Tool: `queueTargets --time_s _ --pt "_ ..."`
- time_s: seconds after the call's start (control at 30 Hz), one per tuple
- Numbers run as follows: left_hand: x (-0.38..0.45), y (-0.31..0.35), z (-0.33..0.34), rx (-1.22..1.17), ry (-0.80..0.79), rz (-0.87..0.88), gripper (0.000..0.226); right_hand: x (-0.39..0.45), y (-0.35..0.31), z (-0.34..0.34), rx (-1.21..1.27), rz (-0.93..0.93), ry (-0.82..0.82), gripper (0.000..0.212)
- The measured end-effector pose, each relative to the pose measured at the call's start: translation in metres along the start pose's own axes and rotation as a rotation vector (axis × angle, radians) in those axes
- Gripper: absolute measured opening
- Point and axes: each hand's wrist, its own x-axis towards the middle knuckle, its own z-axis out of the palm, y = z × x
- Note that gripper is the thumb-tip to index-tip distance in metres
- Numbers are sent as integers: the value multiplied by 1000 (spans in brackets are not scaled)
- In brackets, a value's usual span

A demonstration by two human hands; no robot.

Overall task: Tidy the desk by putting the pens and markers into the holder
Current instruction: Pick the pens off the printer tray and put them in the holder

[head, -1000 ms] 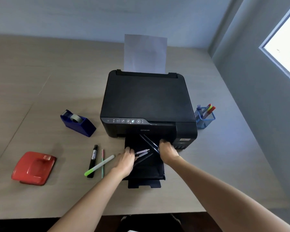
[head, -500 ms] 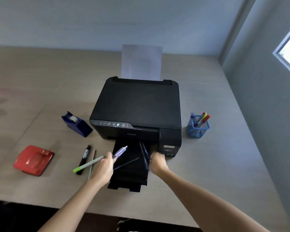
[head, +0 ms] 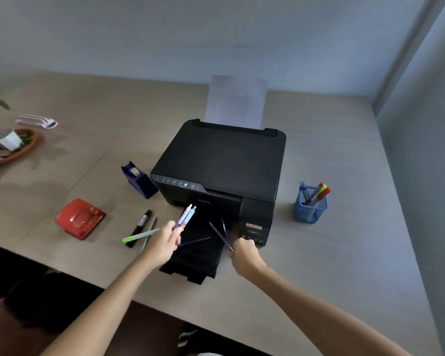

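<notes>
1. Wooden desk (head: 319,265), black printer (head: 224,163) mid-desk as our landmark.
2. Our left hand (head: 162,242) grips two pastel pens (head: 185,217) at the printer's front-left.
3. Our right hand (head: 244,253) is closed around dark pens (head: 220,233) over the printer's tray (head: 198,258).
4. Blue holder (head: 310,210) stands right of the printer; black marker (head: 140,224) and green pen (head: 139,236) lie front-left.

Left hand (head: 165,240) gripping two pastel purple pens (head: 185,217), right hand (head: 244,253) closed on two dark slim pens (head: 220,233) over black printer's output tray (head: 195,263), blue mesh holder (head: 310,209) right of printer, green highlighter (head: 139,236) and black marker (head: 140,224) on grey wooden desk (head: 332,265)
</notes>
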Motion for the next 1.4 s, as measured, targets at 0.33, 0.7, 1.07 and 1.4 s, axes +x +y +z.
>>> queueTargets --time_s 0.33,0.7,1.07,1.4 --pt "7 190 15 32 -122 439 26 -58 106 -176 226 -27 629 8" --pt "89 293 159 582 -248 357 32 1 161 -212 -15 127 538 13" --pt "115 300 156 551 -202 514 28 34 160 -229 -74 120 483 17" --pt "62 167 -9 270 -185 461 5 10 22 -184 -24 -277 546 16"
